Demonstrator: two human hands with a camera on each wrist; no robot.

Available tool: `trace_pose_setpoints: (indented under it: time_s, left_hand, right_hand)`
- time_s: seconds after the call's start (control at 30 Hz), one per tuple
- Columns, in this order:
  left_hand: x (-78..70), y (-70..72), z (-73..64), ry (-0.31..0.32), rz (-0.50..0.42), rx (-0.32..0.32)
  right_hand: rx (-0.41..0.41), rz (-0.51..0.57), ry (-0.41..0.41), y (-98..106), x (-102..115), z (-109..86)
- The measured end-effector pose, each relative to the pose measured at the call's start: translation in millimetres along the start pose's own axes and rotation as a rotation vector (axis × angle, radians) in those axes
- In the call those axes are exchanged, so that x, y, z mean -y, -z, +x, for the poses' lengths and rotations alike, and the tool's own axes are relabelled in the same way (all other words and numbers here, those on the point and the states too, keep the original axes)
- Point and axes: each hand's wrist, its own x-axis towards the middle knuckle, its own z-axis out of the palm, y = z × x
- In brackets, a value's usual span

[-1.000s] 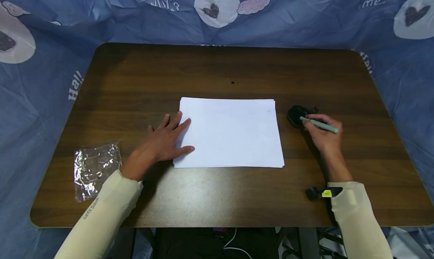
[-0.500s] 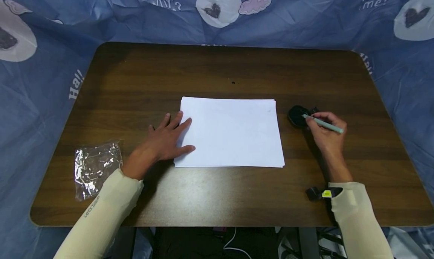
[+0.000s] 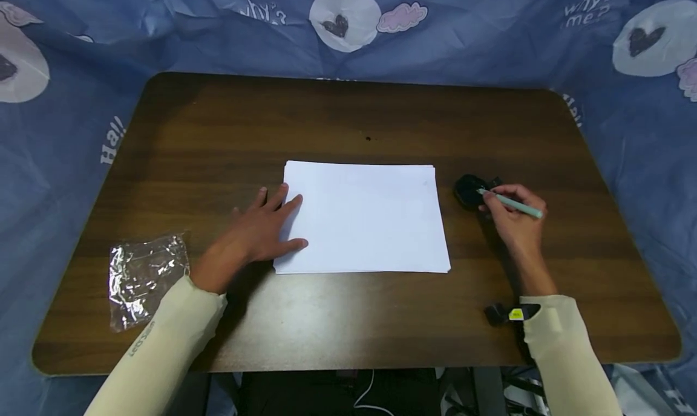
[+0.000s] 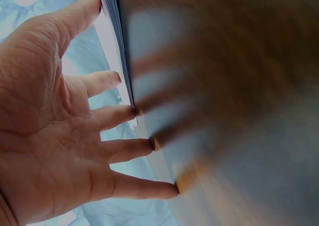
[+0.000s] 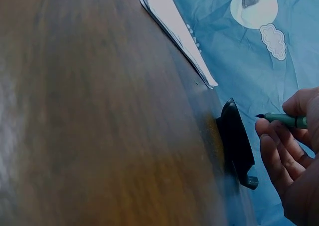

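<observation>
A stack of white paper (image 3: 365, 216) lies on the table. Its left edge is under the spread fingers of my left hand (image 3: 261, 227), which rests partly on the sheet and partly on wood. In the left wrist view the palm of the left hand (image 4: 50, 136) shows, fingertips touching down at the stack's edge. My right hand (image 3: 520, 219) pinches a green brush pen (image 3: 517, 204) between thumb and fingers. Its dark pointed tip (image 5: 260, 116) hovers over a round black dish (image 3: 468, 190) right of the paper; in the right wrist view the tip is apart from the dish.
A crinkled clear plastic bag (image 3: 146, 277) lies at the table's left, beside the left forearm. The wooden table (image 3: 348, 331) has rounded corners. A blue printed cloth (image 3: 479, 35) hangs behind it. A black wrist camera (image 3: 497, 314) sits on the right wrist.
My right hand has shifted the brush pen slightly over the dish, rightward and then back. The left hand stays on the paper. The head view has tilted a little.
</observation>
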Motion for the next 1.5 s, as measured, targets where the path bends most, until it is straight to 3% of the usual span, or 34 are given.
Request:
trace_pose_setpoints:
  time_s: [0.3,0.8,1.33,1.5]
  left_hand:
    - [2.0,-2.4,0.3,-0.003,-0.007,0.009]
    - [5.6,-2.2,0.6,-0.012,0.007,-0.006]
    - [5.7,-3.5,2.9,-0.01,0.004,-0.012]
    - [6.6,-4.4,4.4,-0.006,0.012,-0.005]
  right_hand:
    - [0.014,-0.035,-0.002,-6,5,-2.6]
    - [0.026,-0.199,0.047,-18,11,1.3]
    - [0.049,-0.126,0.083,-37,16,3.9]
    - [0.057,-0.153,0.094,-45,16,3.1]
